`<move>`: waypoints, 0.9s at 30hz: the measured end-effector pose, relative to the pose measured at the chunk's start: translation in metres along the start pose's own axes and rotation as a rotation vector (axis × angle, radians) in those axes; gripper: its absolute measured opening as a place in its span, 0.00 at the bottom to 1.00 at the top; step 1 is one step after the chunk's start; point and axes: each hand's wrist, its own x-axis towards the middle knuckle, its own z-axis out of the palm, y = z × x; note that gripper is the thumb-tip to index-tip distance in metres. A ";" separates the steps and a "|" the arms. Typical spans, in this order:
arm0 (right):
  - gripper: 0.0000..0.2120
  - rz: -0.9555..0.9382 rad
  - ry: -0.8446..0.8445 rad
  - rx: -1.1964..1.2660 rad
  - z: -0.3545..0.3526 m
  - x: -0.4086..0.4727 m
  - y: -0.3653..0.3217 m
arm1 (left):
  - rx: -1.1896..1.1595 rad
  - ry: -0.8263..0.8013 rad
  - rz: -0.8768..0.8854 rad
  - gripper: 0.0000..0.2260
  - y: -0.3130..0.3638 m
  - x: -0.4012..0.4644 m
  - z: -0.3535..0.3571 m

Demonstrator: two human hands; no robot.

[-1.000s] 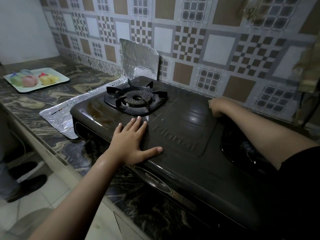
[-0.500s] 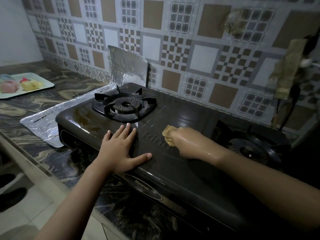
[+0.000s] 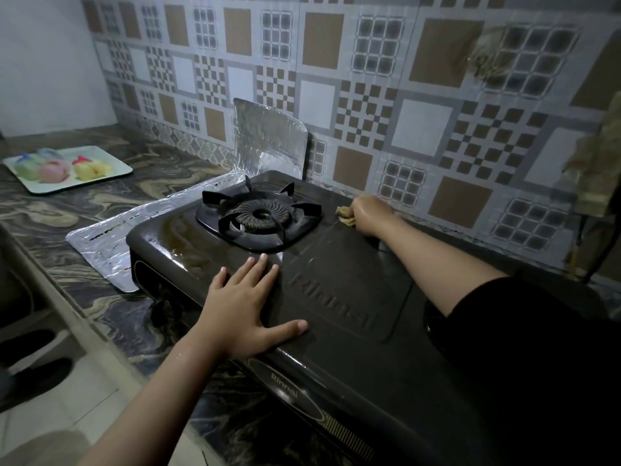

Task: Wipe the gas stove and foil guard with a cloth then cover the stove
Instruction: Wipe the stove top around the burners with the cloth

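Note:
A dark brown gas stove (image 3: 339, 297) sits on the marbled counter, its left burner (image 3: 258, 215) uncovered. My left hand (image 3: 248, 307) lies flat with spread fingers on the stove's front edge, holding nothing. My right hand (image 3: 369, 215) presses a small yellowish cloth (image 3: 344, 215) against the back edge of the stove top, just right of the burner. The silver foil guard (image 3: 268, 142) stands upright behind the burner and continues flat on the counter to the stove's left (image 3: 100, 243). My dark sleeve hides the right burner.
A pale tray (image 3: 117, 171) with coloured round items rests at the far left of the counter (image 3: 67, 210). The patterned tile wall (image 3: 403, 95) runs right behind the stove. Cloth-like things hang at the right (image 3: 598, 169). Shoes on the floor at lower left (image 3: 33, 375).
My right hand has moved with the cloth from the middle of the stove top to its back edge near the wall. The left hand has stayed flat in place.

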 end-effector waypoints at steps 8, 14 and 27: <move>0.13 0.043 -0.197 -0.011 -0.022 -0.002 0.027 | -0.015 -0.003 0.002 0.60 0.001 -0.001 -0.001; 0.14 0.202 -0.267 -0.023 -0.028 -0.031 0.078 | -0.022 -0.014 0.005 0.61 0.000 -0.001 -0.002; 0.16 0.209 -0.148 -0.115 -0.032 -0.051 0.052 | -0.017 -0.043 0.007 0.62 0.002 -0.002 -0.005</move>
